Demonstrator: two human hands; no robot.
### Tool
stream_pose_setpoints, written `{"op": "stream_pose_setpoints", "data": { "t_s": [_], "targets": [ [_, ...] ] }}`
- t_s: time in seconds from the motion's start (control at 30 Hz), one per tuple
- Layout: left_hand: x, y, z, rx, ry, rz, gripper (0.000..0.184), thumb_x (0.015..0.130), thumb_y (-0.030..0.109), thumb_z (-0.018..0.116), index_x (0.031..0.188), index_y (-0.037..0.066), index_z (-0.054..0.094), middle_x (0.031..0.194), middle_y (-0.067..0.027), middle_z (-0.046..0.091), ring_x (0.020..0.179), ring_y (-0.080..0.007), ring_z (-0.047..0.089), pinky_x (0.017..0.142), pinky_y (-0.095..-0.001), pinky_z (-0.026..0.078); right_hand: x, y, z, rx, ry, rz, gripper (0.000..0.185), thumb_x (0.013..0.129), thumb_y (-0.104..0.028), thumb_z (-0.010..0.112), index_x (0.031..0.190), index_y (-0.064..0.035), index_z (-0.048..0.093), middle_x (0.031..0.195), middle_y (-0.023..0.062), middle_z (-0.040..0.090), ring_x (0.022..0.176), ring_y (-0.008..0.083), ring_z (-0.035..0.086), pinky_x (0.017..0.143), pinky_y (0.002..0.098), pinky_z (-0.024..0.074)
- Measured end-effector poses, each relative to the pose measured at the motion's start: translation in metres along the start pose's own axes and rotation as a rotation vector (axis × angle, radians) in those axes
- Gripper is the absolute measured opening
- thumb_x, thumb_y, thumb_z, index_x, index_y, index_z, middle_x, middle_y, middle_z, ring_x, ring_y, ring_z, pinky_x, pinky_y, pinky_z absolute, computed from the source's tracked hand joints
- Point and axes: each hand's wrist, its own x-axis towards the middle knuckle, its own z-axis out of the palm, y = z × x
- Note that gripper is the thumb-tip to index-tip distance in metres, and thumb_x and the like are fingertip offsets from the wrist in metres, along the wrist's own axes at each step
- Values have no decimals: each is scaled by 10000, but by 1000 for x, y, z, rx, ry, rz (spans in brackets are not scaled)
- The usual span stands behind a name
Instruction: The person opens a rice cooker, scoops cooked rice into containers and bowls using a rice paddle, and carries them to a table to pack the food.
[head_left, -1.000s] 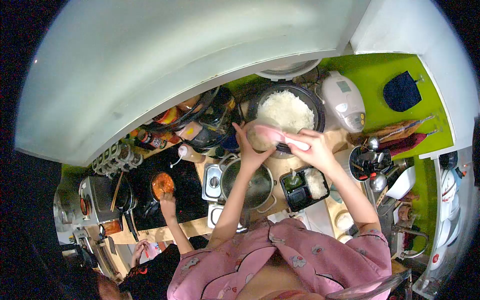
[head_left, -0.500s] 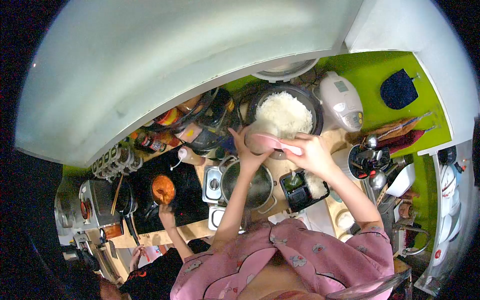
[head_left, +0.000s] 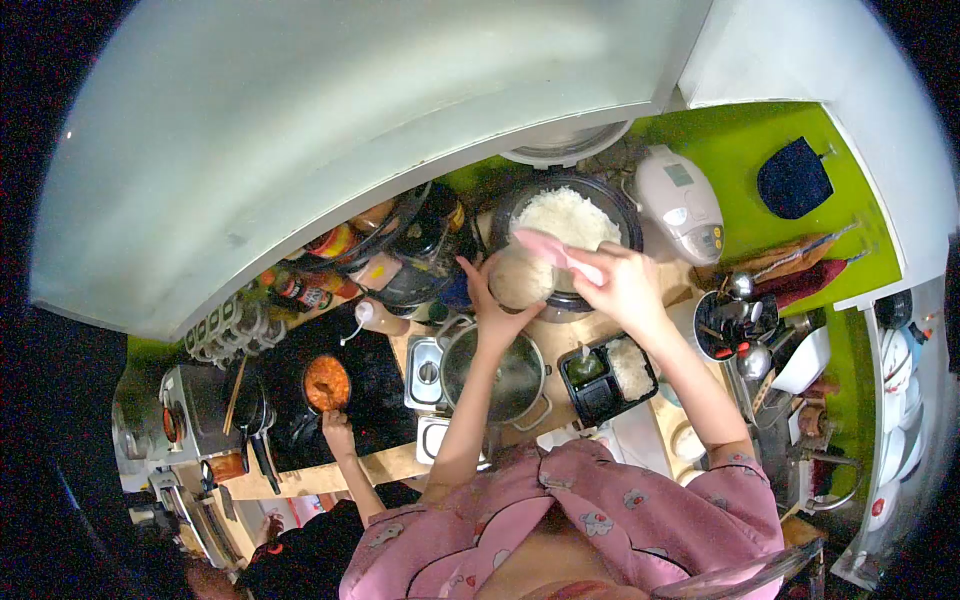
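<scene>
My left hand [head_left: 497, 318] is wrapped around a small round bowl [head_left: 522, 280] with rice in it. In my right hand [head_left: 622, 287] is a pink rice paddle [head_left: 541, 246], its blade at the far rim of the bowl. Directly beyond them sits an open rice cooker pot [head_left: 632, 212] with a mound of white rice [head_left: 565, 213]. Closer to me, a black compartment tray [head_left: 592, 405] holds rice in one section and something green in another.
A large pot [head_left: 497, 380] stands beneath my left forearm, beside metal containers [head_left: 427, 368]. To the left, another person's hand [head_left: 338, 432] is at a pan of orange-red food [head_left: 327, 380] on the black stove [head_left: 375, 350]. An electric water boiler [head_left: 680, 205] and a utensil holder [head_left: 712, 325] stand right.
The paddle blade has shifted up and left from the bowl's near right side to its far rim. Rice in the bowl shows more clearly. The other person's hand moved slightly.
</scene>
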Motion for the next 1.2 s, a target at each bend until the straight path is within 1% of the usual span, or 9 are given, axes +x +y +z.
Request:
{"op": "stream_pose_setpoints", "data": {
  "t_s": [0.47, 0.6, 0.67, 0.7, 0.77, 0.83, 0.87, 1.0, 1.2],
  "targets": [
    [1, 3, 1, -22, -34, -90, 1417, 581, 278, 883, 1479, 21, -183, 1434, -205, 349, 1323, -382, 316, 1136, -460, 200, -17, -5, 37, 115, 22, -123, 354, 740, -173, 726, 1094, -170, 716, 725, 80, 593, 622, 266, 623, 558, 357, 507],
    [1, 3, 3, 4, -20, -20, 1372, 606, 274, 868, 1486, 12, -152, 1437, -208, 347, 1335, -394, 289, 1134, -469, 201, -12, 8, 24, 382, 178, 87, 275, 751, -198, 756, 1016, -128, 733, 830, 107, 662, 702, 233, 677, 645, 324, 540],
    [3, 11, 1, 78, -35, -25, 1341, 620, 284, 858, 1492, -1, -120, 1443, -203, 347, 1337, -400, 281, 1134, -473, 196, 5, 29, 15, 613, 454, 112, 696, 666, -145, 843, 1290, -17, 562, 1068, 104, 659, 1016, 169, 614, 849, 327, 493],
    [3, 11, 1, 117, -37, -15, 1326, 624, 290, 854, 1494, -6, -102, 1440, -200, 353, 1337, -402, 280, 1133, -476, 197, 10, 46, 5, 721, 347, 365, 777, 680, -156, 844, 1350, 14, 488, 1100, 74, 638, 972, 144, 595, 843, 318, 490],
    [2, 11, 0, 197, -42, 7, 1296, 634, 303, 847, 1497, -18, -65, 1435, -192, 367, 1337, -405, 277, 1132, -481, 198, 37, 98, -2, 948, 177, 614, 489, 771, -226, 792, 1163, -1, 605, 935, 20, 633, 753, 83, 546, 663, 238, 443],
    [2, 10, 0, 238, -35, 43, 1276, 636, 316, 843, 1499, -22, -34, 1430, -191, 377, 1340, -401, 277, 1132, -479, 200, 68, 135, 7, 1247, 400, 529, 277, 864, -304, 673, 998, -68, 614, 814, 4, 611, 699, 97, 559, 604, 248, 429],
    [4, 11, 2, 257, -29, 61, 1266, 638, 323, 842, 1500, -24, -18, 1428, -191, 383, 1342, -398, 277, 1132, -478, 201, 91, 147, 8, 1367, 510, 634, 263, 881, -317, 646, 994, -86, 590, 794, 12, 587, 716, 119, 572, 642, 261, 461],
    [8, 22, 3, 264, -56, -8, 1280, 620, 359, 853, 1501, -24, 7, 1444, -192, 372, 1349, -394, 276, 1136, -477, 203, 186, 195, 28, 1554, 753, 260, 489, 942, -461, 521, 1222, -61, 548, 1104, 70, 615, 1016, 212, 576, 934, 354, 447],
    [5, 24, 13, 222, 41, -56, 1323, 589, 399, 871, 1498, -26, 9, 1431, -200, 391, 1345, -410, 285, 1138, -490, 198, 207, 155, 1, 1448, 643, 320, 539, 952, -456, 476, 1317, -60, 504, 1250, 55, 578, 1154, 209, 528, 982, 366, 417]
  ]
}}
